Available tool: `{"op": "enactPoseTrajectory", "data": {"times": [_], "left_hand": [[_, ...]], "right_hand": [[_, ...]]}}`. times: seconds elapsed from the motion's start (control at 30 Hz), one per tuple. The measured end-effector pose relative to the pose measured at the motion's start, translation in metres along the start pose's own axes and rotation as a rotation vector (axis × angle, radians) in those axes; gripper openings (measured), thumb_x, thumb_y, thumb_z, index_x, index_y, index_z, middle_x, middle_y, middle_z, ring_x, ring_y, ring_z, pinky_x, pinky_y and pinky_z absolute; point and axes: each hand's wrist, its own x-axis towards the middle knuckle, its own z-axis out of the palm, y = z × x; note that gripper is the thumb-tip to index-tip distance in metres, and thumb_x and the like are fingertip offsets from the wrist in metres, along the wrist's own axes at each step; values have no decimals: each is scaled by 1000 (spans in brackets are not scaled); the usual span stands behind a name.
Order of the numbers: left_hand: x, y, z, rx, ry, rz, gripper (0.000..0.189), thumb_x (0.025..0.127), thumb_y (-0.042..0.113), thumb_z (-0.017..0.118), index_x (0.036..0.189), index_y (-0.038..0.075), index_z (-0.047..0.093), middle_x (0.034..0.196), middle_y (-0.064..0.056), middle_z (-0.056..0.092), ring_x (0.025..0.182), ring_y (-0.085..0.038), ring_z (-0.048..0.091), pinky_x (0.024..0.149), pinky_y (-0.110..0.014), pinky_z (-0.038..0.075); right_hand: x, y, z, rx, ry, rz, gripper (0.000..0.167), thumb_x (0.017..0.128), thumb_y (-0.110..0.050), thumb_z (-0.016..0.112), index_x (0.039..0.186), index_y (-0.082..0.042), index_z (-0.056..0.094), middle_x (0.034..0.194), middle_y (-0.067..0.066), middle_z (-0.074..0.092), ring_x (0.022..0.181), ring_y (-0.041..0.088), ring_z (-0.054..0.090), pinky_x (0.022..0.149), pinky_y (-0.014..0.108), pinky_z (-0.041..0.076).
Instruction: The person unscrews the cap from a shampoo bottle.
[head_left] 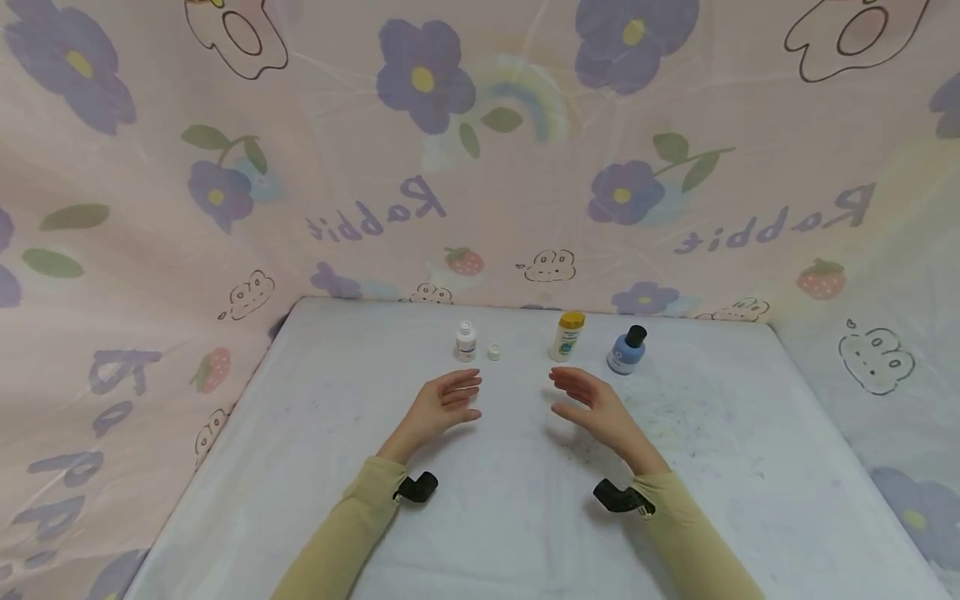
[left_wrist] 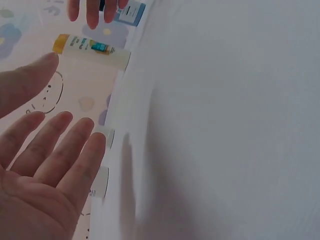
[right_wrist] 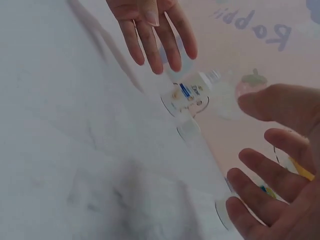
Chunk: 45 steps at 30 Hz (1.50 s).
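My left hand (head_left: 438, 407) is held over the white table, palm turned inward, fingers loosely extended and holding nothing. Facing it, my right hand (head_left: 597, 408) has the same relaxed shape and is empty too. Just beyond the left fingertips stands a small white bottle (head_left: 466, 343), its threaded neck uncapped. A white cap (head_left: 493, 352) lies on the table to the bottle's right. Behind the right hand is an upright cream bottle (head_left: 566, 340) with a yellow lid. To its right stands a blue bottle (head_left: 624, 356) with a black cap. In the right wrist view the white bottle (right_wrist: 190, 92) shows its label.
A white cloth covers the table (head_left: 495, 517). Behind it and along both sides hangs a pink curtain (head_left: 517, 217) printed with flowers and rabbits. Faint dark smudges (head_left: 690, 425) mark the cloth to the right. Both sleeves carry a black wrist camera (head_left: 417, 487).
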Motion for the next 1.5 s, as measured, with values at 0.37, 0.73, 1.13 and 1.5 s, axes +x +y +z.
{"op": "enactPoseTrajectory", "data": {"times": [0.37,0.73,1.13,1.5], "left_hand": [[13,0,18,37,-45,23,65,80,-8,72,138,-7,43,136,-33,43,125,-46,42,104,-53,34],[39,6,41,57,-27,31,65,78,-8,74,136,-6,46,132,-30,49,123,-47,44,104,-53,35],[83,-26,51,166,16,-32,74,79,11,80,143,15,43,134,-15,54,122,-27,52,102,-39,42],[115,-32,56,244,10,-45,77,79,17,81,144,7,41,136,-14,53,122,-26,52,101,-35,42]], "right_hand": [[-18,21,-28,-5,78,-17,53,88,-1,67,136,-1,46,136,25,48,126,36,45,106,52,31],[-14,19,-48,-51,126,-16,56,87,-8,71,137,-2,45,136,22,48,125,37,46,105,51,33],[4,12,-61,-62,123,-4,67,88,-12,71,145,-6,37,143,17,42,130,36,41,108,52,29],[35,-2,-65,-104,151,7,79,83,-10,75,149,-10,31,146,18,37,133,37,36,109,53,26]]}}
